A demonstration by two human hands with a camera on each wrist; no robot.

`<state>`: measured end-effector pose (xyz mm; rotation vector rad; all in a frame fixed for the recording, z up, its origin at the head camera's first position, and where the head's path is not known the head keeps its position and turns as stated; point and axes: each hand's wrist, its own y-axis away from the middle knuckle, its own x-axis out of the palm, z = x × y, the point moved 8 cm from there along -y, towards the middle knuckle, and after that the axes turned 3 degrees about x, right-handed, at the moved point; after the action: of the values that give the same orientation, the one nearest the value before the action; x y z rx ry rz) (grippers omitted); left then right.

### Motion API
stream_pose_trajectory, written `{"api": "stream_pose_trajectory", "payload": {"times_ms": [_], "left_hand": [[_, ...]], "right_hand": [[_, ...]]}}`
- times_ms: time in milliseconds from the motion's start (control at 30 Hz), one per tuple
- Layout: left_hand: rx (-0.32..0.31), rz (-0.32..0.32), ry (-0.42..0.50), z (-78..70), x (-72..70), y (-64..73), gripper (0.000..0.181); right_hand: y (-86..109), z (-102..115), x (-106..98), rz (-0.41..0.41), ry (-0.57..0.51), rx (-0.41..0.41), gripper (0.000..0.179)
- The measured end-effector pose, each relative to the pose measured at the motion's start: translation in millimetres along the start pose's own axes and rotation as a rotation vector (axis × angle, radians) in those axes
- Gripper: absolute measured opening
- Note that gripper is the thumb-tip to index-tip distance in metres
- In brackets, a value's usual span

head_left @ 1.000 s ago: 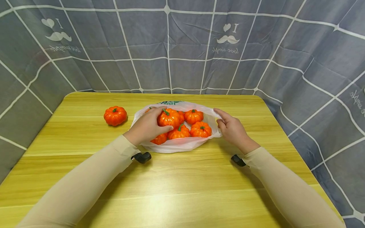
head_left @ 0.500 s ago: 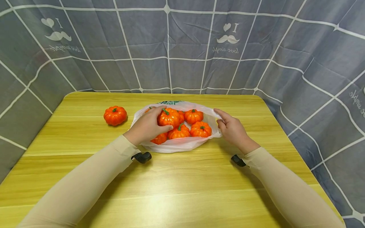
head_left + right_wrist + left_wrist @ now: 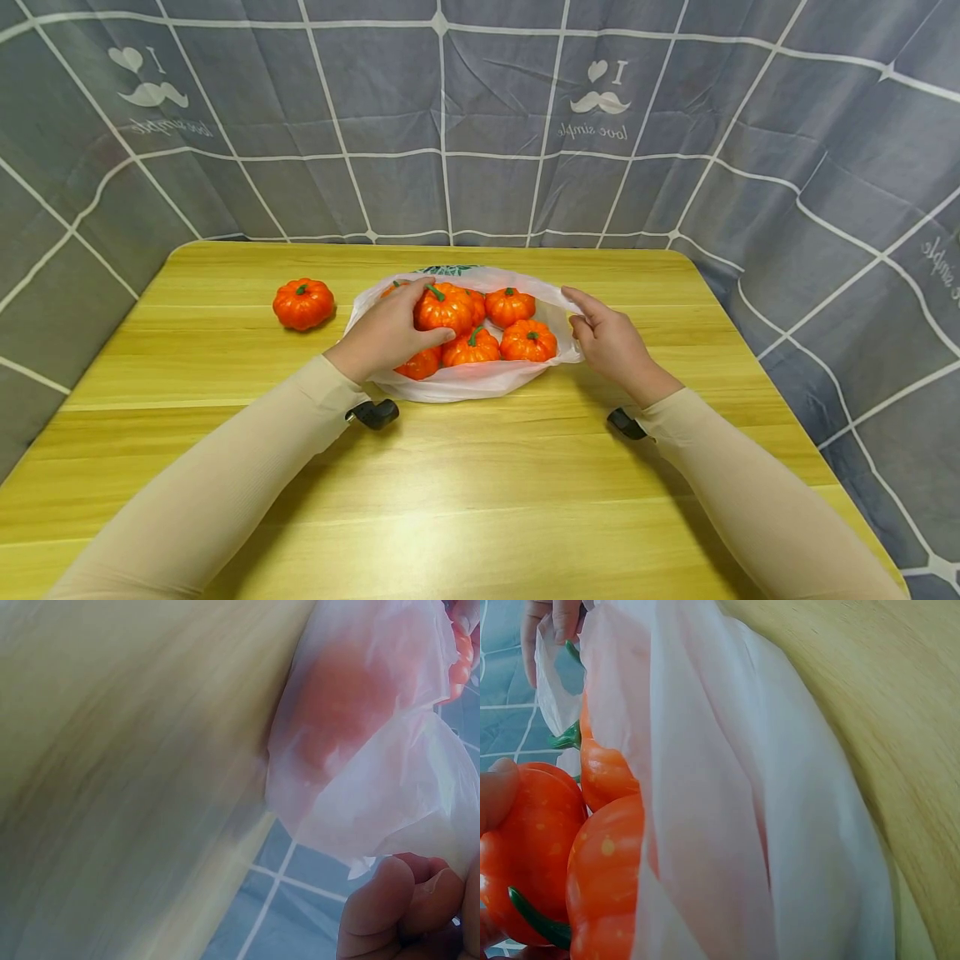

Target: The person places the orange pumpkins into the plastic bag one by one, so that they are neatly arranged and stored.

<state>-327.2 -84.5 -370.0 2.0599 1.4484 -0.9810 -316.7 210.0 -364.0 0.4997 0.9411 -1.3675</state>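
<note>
A thin white plastic bag (image 3: 480,387) lies on the table with its mouth spread wide. Several small orange pumpkins with green stems sit inside it, among them a front right pumpkin (image 3: 529,341) and a back right pumpkin (image 3: 510,307). My left hand (image 3: 390,327) reaches over the bag's left side and grips the uppermost pumpkin (image 3: 442,308), thumb in front and fingers behind. In the left wrist view that gripped pumpkin (image 3: 536,847) shows beside the bag wall. My right hand (image 3: 618,343) pinches the bag's right rim; in the right wrist view its curled fingers (image 3: 379,896) meet the plastic.
One more orange pumpkin (image 3: 303,304) stands alone on the wooden table (image 3: 480,492), left of the bag. A grey curtain (image 3: 495,200) with white lines hangs behind the table and along both sides. A dark wrist camera (image 3: 373,414) is strapped at the left cuff.
</note>
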Motion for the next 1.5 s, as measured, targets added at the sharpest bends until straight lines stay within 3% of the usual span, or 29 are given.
{"api": "stream_pose_trajectory", "payload": {"times_ms": [600, 767, 900, 1067, 1233, 1500], "left_hand": [[-0.027, 0.010, -0.005, -3.5, 4.6, 7.3, 0.095], [-0.029, 0.000, -0.012, -4.8, -1.3, 13.9, 0.095], [-0.005, -0.050, 0.007, -5.5, -14.3, 20.8, 0.090], [0.029, -0.171, -0.001, 1.8, -39.7, 30.8, 0.082], [0.010, -0.265, -0.035, 21.1, -62.8, 39.7, 0.080], [-0.060, -0.366, -0.172, 64.4, -91.1, 48.8, 0.087]], "right_hand": [[3.8, -3.7, 0.5, 0.004, -0.016, 0.002, 0.048], [4.7, -4.7, 0.5, 0.005, -0.020, 0.001, 0.048], [5.2, -5.3, 0.4, 0.007, -0.023, 0.001, 0.048], [5.6, -6.1, 0.5, 0.009, -0.020, 0.003, 0.048], [6.2, -7.0, 0.5, 0.009, -0.020, 0.001, 0.048], [7.5, -7.0, -0.5, -0.002, -0.009, -0.012, 0.047]]}}
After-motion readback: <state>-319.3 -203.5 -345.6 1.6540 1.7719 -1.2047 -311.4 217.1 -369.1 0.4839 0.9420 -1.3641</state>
